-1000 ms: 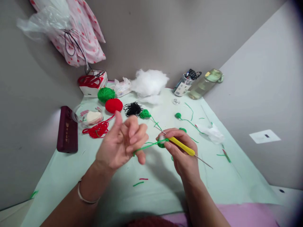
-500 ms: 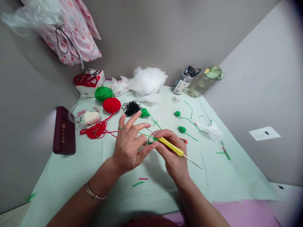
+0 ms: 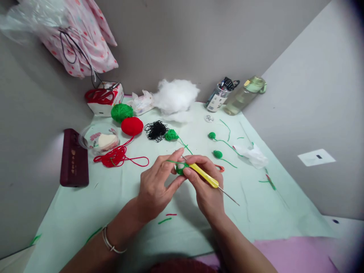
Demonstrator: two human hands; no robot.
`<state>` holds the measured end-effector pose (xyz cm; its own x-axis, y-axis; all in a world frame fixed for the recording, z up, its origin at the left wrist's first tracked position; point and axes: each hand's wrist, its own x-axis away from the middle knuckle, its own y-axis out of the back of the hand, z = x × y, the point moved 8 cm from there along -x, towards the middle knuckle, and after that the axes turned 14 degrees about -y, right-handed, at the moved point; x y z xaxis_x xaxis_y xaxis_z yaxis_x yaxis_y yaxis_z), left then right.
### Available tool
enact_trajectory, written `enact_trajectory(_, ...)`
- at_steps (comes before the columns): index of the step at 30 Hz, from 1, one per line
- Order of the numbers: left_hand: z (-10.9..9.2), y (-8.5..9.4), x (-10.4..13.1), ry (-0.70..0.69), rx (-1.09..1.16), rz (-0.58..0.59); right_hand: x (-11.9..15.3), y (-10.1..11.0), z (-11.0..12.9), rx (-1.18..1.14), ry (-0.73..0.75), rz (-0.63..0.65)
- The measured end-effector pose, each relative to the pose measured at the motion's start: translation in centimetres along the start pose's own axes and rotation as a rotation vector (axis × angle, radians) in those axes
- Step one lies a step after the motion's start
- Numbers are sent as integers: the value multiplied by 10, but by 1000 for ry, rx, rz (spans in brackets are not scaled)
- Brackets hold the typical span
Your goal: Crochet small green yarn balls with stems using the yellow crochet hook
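Between my two hands is a small green crochet piece (image 3: 180, 170) with white stuffing showing at its opening. My left hand (image 3: 157, 182) pinches its left side, thumb below, and green yarn (image 3: 174, 162) runs over the index finger. In my right hand (image 3: 209, 189) lies a crochet hook with a yellow handle (image 3: 203, 175); its thin metal tip points up and left, by my left index fingertip. The hook's other metal end sticks out to the lower right. My right thumb and fingers also touch the crochet piece. Whether the tip passes through a stitch is hidden.
Farther back are a red yarn ball (image 3: 132, 126), a green yarn ball (image 3: 121, 112), black yarn (image 3: 156, 131) and white stuffing (image 3: 176, 96). Small green crocheted balls (image 3: 217, 154) lie to the right. A water bottle (image 3: 241, 98) and a maroon case (image 3: 74, 159) stand at the sides.
My left fingers, spread and raised before, have folded down around the crochet piece. The left index finger now sits close to the hook's tip. My right hand keeps its hold on the hook.
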<state>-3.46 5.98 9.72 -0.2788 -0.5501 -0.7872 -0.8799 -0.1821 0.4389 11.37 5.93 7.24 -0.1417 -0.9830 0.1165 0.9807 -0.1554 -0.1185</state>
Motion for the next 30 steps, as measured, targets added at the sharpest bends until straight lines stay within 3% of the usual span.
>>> enact_trajectory(4, -7, 4, -2, -20, -18, -39, 5, -3, 7, 42, 53, -25)
enact_trajectory(8, -8, 4, -4, -21, -61, 7, 2, 1, 7, 71, 71, -38)
enact_trajectory(10, -6, 0, -3, 5, -39, 40, 2, 4, 10, 104, 152, -56)
enact_trajectory(14, 8, -9, 6, 231, 189, 21, 3, 6, 18, 205, 326, -61)
enact_trajectory(19, 27, -18, 19, 609, 563, -106, 2, 7, 13, 180, 280, -71)
enact_trajectory(30, 40, -24, 23, 914, 994, -83, 11, 4, 17, 264, 393, -22)
